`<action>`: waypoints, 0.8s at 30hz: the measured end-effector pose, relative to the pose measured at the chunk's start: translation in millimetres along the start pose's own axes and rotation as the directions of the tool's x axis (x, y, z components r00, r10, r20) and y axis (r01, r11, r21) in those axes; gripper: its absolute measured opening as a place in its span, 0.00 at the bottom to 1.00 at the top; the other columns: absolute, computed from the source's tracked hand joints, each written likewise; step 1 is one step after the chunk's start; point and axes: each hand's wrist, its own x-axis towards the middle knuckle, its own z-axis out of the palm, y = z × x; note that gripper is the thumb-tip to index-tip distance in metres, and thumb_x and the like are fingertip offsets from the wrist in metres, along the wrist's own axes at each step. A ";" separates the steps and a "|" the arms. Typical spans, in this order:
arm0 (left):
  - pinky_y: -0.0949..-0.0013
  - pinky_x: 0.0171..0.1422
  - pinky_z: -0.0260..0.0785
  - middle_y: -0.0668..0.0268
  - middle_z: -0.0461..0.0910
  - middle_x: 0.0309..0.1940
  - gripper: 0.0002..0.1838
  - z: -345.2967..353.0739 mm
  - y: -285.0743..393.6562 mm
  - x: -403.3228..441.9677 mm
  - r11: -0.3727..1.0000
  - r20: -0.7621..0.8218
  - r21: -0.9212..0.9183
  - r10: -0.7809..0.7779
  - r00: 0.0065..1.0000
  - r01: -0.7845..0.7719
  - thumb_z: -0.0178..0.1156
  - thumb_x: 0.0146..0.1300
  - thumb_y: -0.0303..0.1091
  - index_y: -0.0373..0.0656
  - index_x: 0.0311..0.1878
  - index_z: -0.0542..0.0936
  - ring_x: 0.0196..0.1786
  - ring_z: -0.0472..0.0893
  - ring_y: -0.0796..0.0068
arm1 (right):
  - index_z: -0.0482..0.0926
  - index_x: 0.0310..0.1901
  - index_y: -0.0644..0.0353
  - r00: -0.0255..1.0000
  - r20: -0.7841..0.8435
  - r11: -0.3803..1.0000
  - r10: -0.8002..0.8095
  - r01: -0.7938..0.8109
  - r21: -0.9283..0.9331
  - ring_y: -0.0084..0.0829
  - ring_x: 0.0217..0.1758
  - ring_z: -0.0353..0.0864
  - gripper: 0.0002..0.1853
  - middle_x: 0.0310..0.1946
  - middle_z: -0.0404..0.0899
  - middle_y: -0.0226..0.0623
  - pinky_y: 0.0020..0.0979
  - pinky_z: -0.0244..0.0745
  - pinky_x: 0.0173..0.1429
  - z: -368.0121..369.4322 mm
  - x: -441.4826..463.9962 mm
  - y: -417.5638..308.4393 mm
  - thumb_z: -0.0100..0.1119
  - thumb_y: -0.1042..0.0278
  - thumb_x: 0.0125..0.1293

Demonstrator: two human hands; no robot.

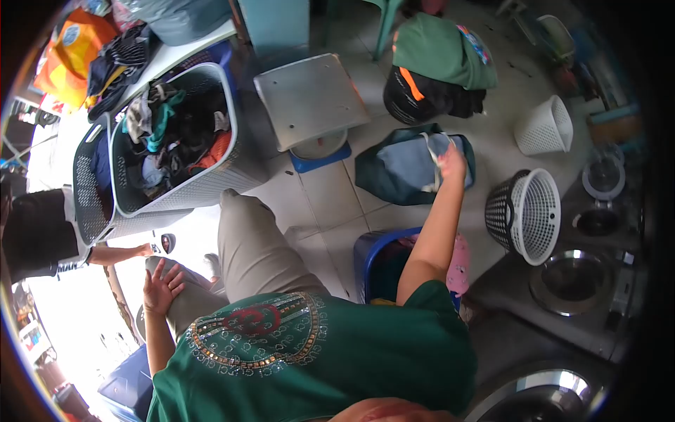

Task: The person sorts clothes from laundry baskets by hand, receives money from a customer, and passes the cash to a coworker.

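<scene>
My right hand is closed on a pale strap at the right side of a dark green bag on the tiled floor. Light blue-grey cloth shows in the bag's opening. On the left, my left hand rests by my grey-trousered knee with its fingers spread and nothing in it. Below the bag, close to my right arm, stands a blue bin with a pink cloth over its side.
A large grey basket of clothes stands left, beside a platform scale. Behind the bag, a green cloth covers a dark heap. White baskets and washing machines are at right. Another person's arm reaches in from the left.
</scene>
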 end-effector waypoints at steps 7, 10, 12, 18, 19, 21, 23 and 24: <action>0.43 0.62 0.65 0.46 0.65 0.64 0.34 -18.3 -3.9 -17.7 0.993 0.104 -0.078 0.098 0.990 -0.090 0.45 0.66 0.62 0.52 0.69 0.60 0.63 0.70 0.47 | 0.72 0.50 0.67 0.998 -0.008 0.997 0.061 -0.062 -0.054 0.30 0.30 0.75 0.21 0.37 0.74 0.37 0.30 0.75 0.36 -65.2 88.4 138.5 0.64 0.63 0.60; 0.43 0.63 0.64 0.46 0.64 0.64 0.34 -24.9 -4.5 -25.1 0.982 0.131 -0.142 0.143 0.981 -0.124 0.48 0.65 0.61 0.52 0.68 0.61 0.63 0.69 0.47 | 0.70 0.51 0.71 0.999 -0.040 0.999 -0.037 0.036 -0.023 0.34 0.28 0.76 0.24 0.37 0.76 0.40 0.32 0.76 0.38 -60.4 91.8 143.9 0.65 0.64 0.59; 0.44 0.64 0.63 0.46 0.63 0.65 0.34 -29.0 -5.3 -30.4 0.978 0.171 -0.162 0.161 0.972 -0.133 0.50 0.64 0.60 0.52 0.68 0.60 0.63 0.69 0.47 | 0.68 0.54 0.74 0.918 -0.110 0.862 -0.380 0.309 -0.402 0.42 0.39 0.78 0.30 0.42 0.75 0.47 0.39 0.75 0.48 -25.0 21.6 107.7 0.68 0.62 0.56; 0.49 0.63 0.65 0.49 0.66 0.62 0.34 -32.1 -8.3 -30.7 0.978 0.106 -0.101 0.193 0.975 -0.183 0.51 0.65 0.58 0.50 0.68 0.59 0.60 0.72 0.52 | 0.55 0.67 0.50 0.786 0.171 0.261 -0.594 0.390 -0.883 0.55 0.65 0.62 0.43 0.68 0.50 0.49 0.62 0.57 0.62 120.1 -199.1 74.1 0.66 0.47 0.54; 0.50 0.62 0.66 0.50 0.67 0.61 0.33 -31.4 -9.6 -27.1 0.982 0.015 -0.040 0.188 0.982 -0.187 0.51 0.66 0.56 0.49 0.68 0.59 0.59 0.73 0.54 | 0.53 0.68 0.50 0.714 0.287 0.120 -0.639 0.460 -0.880 0.55 0.68 0.58 0.45 0.70 0.45 0.50 0.66 0.51 0.64 142.9 -242.8 81.1 0.65 0.46 0.54; 0.61 0.54 0.72 0.56 0.69 0.58 0.29 -7.1 -10.9 -23.8 0.934 -0.189 0.212 0.327 0.926 -0.286 0.56 0.67 0.44 0.44 0.67 0.61 0.56 0.75 0.61 | 0.53 0.69 0.48 0.555 0.569 0.003 -0.607 0.718 -0.696 0.57 0.73 0.48 0.45 0.72 0.39 0.51 0.71 0.44 0.65 169.9 -311.0 100.2 0.64 0.45 0.54; 0.68 0.49 0.74 0.57 0.65 0.59 0.31 16.8 -16.4 -15.9 0.568 -0.068 0.655 0.701 0.710 -0.498 0.63 0.61 0.35 0.41 0.64 0.62 0.54 0.75 0.65 | 0.57 0.68 0.50 0.364 0.746 -0.085 -0.557 0.869 -0.488 0.57 0.74 0.41 0.43 0.72 0.39 0.53 0.73 0.42 0.64 190.3 -366.0 116.8 0.63 0.42 0.54; 0.70 0.46 0.73 0.57 0.62 0.59 0.31 45.6 -9.1 -27.0 0.409 -0.008 0.713 0.817 0.577 -0.570 0.67 0.58 0.34 0.40 0.62 0.63 0.52 0.74 0.68 | 0.57 0.68 0.50 0.288 0.800 -0.111 -0.526 0.910 -0.400 0.57 0.74 0.41 0.43 0.72 0.39 0.54 0.73 0.41 0.64 199.0 -389.8 125.0 0.62 0.41 0.54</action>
